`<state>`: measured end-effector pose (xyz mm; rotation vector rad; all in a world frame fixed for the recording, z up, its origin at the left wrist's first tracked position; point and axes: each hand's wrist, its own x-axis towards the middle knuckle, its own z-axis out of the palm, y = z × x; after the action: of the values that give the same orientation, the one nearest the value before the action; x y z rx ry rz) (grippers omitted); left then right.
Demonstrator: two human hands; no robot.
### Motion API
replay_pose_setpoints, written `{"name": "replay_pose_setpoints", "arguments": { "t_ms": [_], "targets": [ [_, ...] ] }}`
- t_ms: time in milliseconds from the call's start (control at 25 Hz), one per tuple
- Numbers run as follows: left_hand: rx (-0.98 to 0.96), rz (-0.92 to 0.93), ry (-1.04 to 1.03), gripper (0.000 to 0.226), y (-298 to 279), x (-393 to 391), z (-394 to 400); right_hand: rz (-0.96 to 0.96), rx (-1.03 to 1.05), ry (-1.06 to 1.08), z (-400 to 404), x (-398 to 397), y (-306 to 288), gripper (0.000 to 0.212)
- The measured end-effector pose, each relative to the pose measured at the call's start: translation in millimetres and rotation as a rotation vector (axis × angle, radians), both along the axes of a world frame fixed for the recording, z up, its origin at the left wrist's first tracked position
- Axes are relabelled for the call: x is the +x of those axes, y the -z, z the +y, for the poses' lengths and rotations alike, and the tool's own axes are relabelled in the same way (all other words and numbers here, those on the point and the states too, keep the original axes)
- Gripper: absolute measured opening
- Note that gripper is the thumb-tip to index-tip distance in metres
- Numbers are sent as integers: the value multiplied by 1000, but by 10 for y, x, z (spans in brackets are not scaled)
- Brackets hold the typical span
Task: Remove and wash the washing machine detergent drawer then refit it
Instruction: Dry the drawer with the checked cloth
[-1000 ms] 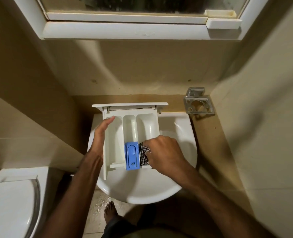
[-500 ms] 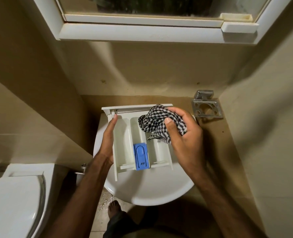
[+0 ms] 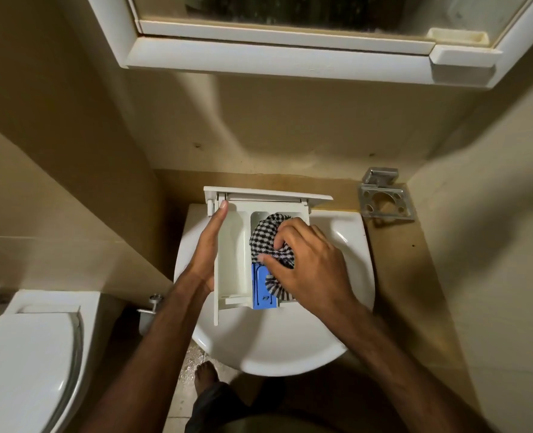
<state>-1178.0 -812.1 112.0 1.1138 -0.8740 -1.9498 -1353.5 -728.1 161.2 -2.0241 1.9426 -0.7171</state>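
The white detergent drawer (image 3: 232, 245) lies across the white washbasin (image 3: 274, 345), its front panel toward the wall. A blue insert (image 3: 260, 292) sits in its middle compartment at the near end. My left hand (image 3: 207, 248) lies flat along the drawer's left wall with straight fingers, steadying it. My right hand (image 3: 309, 264) grips a black-and-white checked cloth (image 3: 265, 235) and presses it down into the drawer's middle and right compartments. The hand and cloth hide most of the right compartment.
A white-framed mirror cabinet (image 3: 290, 57) hangs overhead. A metal holder (image 3: 384, 198) is fixed to the ledge at the back right. A toilet (image 3: 31, 354) stands at the lower left, with a chrome valve (image 3: 152, 304) beside it. My bare foot (image 3: 207, 376) is under the basin.
My right hand lifted the cloth from the drawer's near end to the far end, and has now pressed it down into the compartments. The left hand stayed along the drawer's side.
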Motion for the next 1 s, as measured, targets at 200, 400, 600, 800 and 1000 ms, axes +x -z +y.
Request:
{"name": "replay_pose_setpoints", "arguments": {
  "t_ms": [200, 400, 600, 800, 1000],
  "targets": [
    [-1, -24, -25, 49, 3, -9, 20, 131, 287, 155, -168, 77, -67, 76],
    [-7, -78, -41, 48, 39, 5, 44, 80, 283, 226, -81, 143, -43, 71],
    [-55, -151, -98, 21, -35, 15, 85, -36, -235, 117, 25, 132, 55, 42],
    [-56, -131, 11, 28, -159, -68, 121, 148, -41, 91, -30, 202, 57, 42],
    [20, -77, -17, 30, -110, -98, 173, 281, 131, 77, -61, 388, -1, 15]
  ]
}}
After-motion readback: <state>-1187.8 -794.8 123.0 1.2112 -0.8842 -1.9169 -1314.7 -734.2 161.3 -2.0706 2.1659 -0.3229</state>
